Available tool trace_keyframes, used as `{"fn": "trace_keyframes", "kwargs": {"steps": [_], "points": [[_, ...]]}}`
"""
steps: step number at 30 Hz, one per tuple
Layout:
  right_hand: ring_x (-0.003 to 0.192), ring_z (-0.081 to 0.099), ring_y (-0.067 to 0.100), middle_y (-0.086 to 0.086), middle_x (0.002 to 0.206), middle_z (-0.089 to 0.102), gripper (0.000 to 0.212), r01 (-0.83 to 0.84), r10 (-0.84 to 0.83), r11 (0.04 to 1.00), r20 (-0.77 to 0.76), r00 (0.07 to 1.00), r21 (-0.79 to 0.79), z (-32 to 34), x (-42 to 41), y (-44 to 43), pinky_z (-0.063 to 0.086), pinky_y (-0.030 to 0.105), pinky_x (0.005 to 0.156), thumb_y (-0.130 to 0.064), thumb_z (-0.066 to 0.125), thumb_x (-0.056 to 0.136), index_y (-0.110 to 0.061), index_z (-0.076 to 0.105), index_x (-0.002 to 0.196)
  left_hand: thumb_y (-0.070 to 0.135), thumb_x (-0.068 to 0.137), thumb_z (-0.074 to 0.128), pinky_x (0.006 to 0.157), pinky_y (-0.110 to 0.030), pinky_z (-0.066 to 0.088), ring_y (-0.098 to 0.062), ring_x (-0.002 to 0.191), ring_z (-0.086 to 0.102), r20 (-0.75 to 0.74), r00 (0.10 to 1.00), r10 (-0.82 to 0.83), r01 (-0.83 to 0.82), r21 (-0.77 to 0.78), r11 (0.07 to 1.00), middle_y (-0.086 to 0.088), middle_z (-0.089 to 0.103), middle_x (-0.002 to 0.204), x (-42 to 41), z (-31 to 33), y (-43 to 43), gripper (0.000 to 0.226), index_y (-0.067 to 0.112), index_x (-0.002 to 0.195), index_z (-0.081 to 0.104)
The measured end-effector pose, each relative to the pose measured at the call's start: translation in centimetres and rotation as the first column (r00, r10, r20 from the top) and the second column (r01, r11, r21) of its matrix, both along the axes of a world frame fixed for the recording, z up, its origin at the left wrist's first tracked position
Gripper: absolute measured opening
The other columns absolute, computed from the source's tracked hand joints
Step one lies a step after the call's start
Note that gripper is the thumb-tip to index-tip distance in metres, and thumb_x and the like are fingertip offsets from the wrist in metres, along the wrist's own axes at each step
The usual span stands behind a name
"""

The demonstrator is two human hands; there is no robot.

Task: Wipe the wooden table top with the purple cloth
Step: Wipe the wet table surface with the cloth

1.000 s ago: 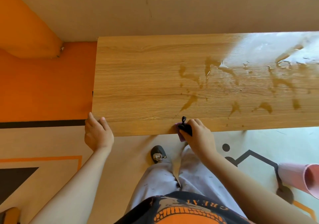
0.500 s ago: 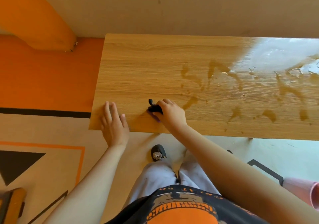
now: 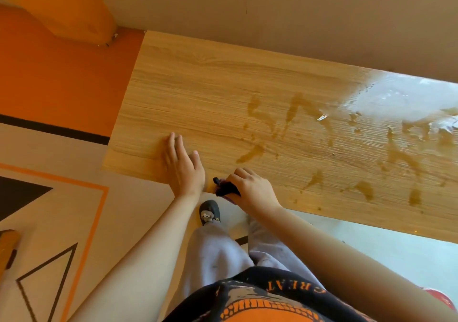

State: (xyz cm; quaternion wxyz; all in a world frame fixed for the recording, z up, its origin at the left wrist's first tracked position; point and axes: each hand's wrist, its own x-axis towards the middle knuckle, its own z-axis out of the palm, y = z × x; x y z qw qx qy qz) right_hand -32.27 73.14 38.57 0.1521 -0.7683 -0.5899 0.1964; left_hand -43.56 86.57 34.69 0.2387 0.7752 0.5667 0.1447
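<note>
Brown wet streaks (image 3: 250, 153) near right hand (image 3: 252, 190) gripping purple cloth (image 3: 224, 189); left hand (image 3: 183, 170) flat.

The person's dark shirt (image 3: 250, 294) bears upside-down orange letters reading "CREAT" or "GREAT".

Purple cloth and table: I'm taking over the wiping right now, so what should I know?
Left hand: open, flat on the wooden table top near its front edge.
Right hand: grips the bunched purple cloth at the front edge, just right of the left hand.
Done: the left part of the top shows no streaks.
Left: brown wet streaks across the middle and right, plus a shiny wet patch at the far right.
</note>
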Motion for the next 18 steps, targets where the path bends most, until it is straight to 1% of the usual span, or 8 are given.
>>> {"fn": "trace_keyframes", "kwargs": {"steps": [2,4,5,8,10,13,15,18], "points": [[0.091,0.059,0.023,0.002,0.092,0.063,0.031,-0.099,0.097,0.995,-0.064,0.993,-0.029,0.2,1.4,0.7,0.048,0.034,0.054,-0.039,0.069,0.080,-0.017,0.066,0.102,0.023,0.096,0.043,0.114,-0.049,0.023,-0.028,0.142,0.026,-0.010,0.999,0.046,-0.046,0.032,0.998,-0.007,0.030,0.155,0.5,-0.3,0.1,0.050,0.008,0.143,0.038],[0.099,0.055,0.019,-0.001,0.099,0.062,0.036,-0.201,0.196,0.978,-0.078,0.978,-0.059,0.2,3.4,1.8,0.047,0.033,0.060,-0.040,0.066,0.083,-0.023,0.064,0.114,0.023,0.094,0.043,0.113,-0.047,0.025,-0.027,0.142,0.028,-0.024,0.997,0.076,-0.074,0.075,0.994,-0.007,0.034,0.153,0.9,-0.6,0.1,0.049,0.009,0.141,0.041],[0.101,0.054,0.018,-0.002,0.102,0.061,0.037,-0.212,0.206,0.975,-0.084,0.975,-0.068,0.4,4.5,2.6,0.048,0.033,0.062,-0.041,0.064,0.084,-0.024,0.063,0.117,0.022,0.094,0.043,0.114,-0.045,0.025,-0.026,0.143,0.027,-0.023,0.996,0.083,-0.081,0.085,0.993,-0.006,0.035,0.153,1.0,-0.7,0.0,0.048,0.009,0.140,0.042],[0.104,0.053,0.020,0.000,0.105,0.060,0.034,-0.111,0.103,0.991,-0.115,0.988,-0.068,0.6,7.8,5.3,0.050,0.034,0.067,-0.038,0.063,0.086,-0.021,0.063,0.115,0.021,0.095,0.043,0.115,-0.046,0.023,-0.023,0.145,0.021,-0.015,0.996,0.085,-0.083,0.084,0.993,-0.004,0.033,0.154,0.9,-0.7,-0.1,0.047,0.011,0.141,0.041],[0.103,0.052,0.020,0.001,0.104,0.058,0.031,-0.032,0.025,0.997,-0.098,0.995,-0.075,0.5,9.2,6.7,0.050,0.034,0.068,-0.036,0.063,0.086,-0.019,0.064,0.112,0.019,0.095,0.043,0.115,-0.048,0.024,-0.023,0.145,0.021,-0.001,0.996,0.084,-0.083,0.091,0.992,-0.003,0.034,0.153,0.8,-0.8,0.0,0.045,0.011,0.140,0.042],[0.099,0.054,0.023,0.004,0.101,0.058,0.028,0.020,-0.024,0.999,-0.087,0.996,-0.046,0.5,8.8,6.9,0.051,0.036,0.068,-0.031,0.066,0.085,-0.013,0.065,0.107,0.018,0.095,0.044,0.115,-0.047,0.023,-0.022,0.146,0.021,0.012,0.995,0.096,-0.096,0.096,0.991,-0.002,0.034,0.154,0.8,-1.1,0.0,0.045,0.012,0.140,0.043],[0.094,0.056,0.025,0.006,0.098,0.059,0.030,-0.020,0.016,0.999,-0.107,0.994,-0.031,0.3,7.2,5.5,0.049,0.035,0.066,-0.031,0.067,0.083,-0.012,0.065,0.106,0.019,0.095,0.044,0.115,-0.046,0.023,-0.021,0.145,0.022,0.016,0.994,0.105,-0.106,0.100,0.989,-0.001,0.034,0.154,0.8,-1.2,-0.1,0.045,0.013,0.139,0.043],[0.090,0.056,0.025,0.006,0.094,0.059,0.034,-0.138,0.127,0.989,-0.183,0.975,-0.049,0.2,4.5,3.3,0.049,0.036,0.064,-0.032,0.069,0.081,-0.015,0.065,0.110,0.020,0.093,0.047,0.113,-0.046,0.025,-0.023,0.143,0.027,0.026,0.994,0.109,-0.111,0.127,0.986,-0.004,0.037,0.152,0.9,-1.3,0.0,0.046,0.011,0.138,0.046]]}}
